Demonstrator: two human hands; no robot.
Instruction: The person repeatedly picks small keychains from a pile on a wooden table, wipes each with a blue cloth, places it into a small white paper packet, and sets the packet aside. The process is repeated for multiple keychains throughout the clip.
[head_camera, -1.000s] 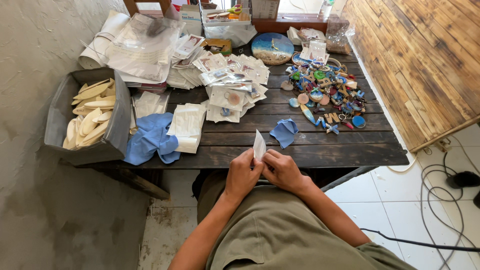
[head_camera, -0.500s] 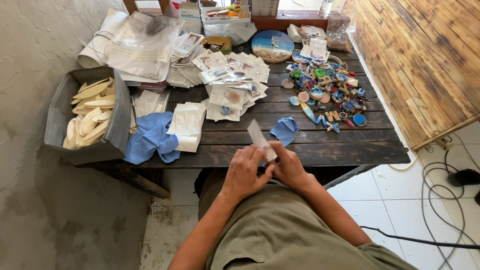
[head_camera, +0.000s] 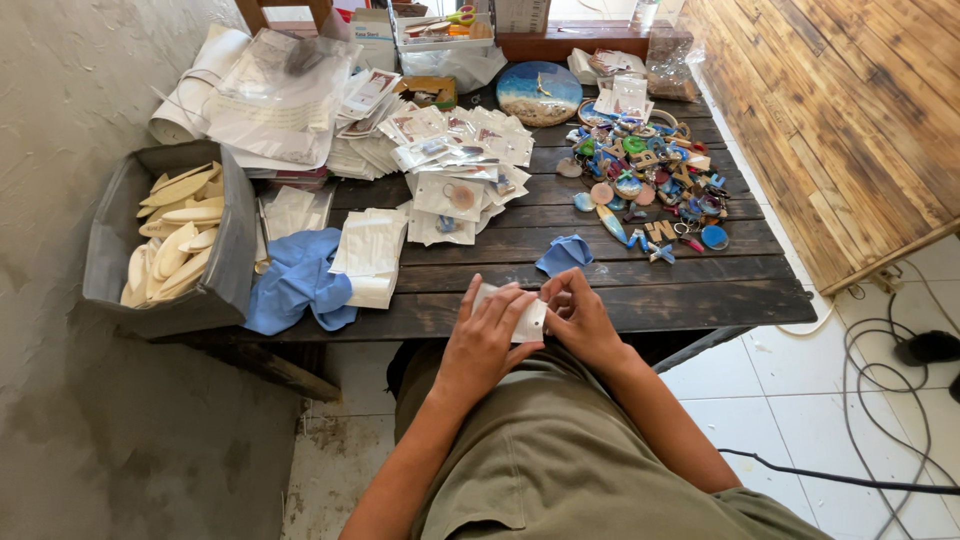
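My left hand (head_camera: 485, 340) and my right hand (head_camera: 580, 318) meet at the near edge of a dark wooden slat table (head_camera: 620, 305). Between them they hold a small white paper packet (head_camera: 518, 314), now lying low and nearly flat just over the table edge. The fingers of both hands pinch its ends. A small blue piece (head_camera: 564, 254) lies on the table just beyond my right hand. My lap in olive cloth fills the lower part of the view.
A grey box of pale wooden shapes (head_camera: 175, 235) stands at the left, with a blue cloth (head_camera: 295, 285) and white packets (head_camera: 370, 250) beside it. Bagged items (head_camera: 455, 165) fill the middle. Colourful trinkets (head_camera: 650, 185) lie right. Cables (head_camera: 880, 330) cross the tiled floor.
The white packet stood upright between my hands a second ago; it has since been tipped over and brought down flat toward the table edge, both hands still on it.
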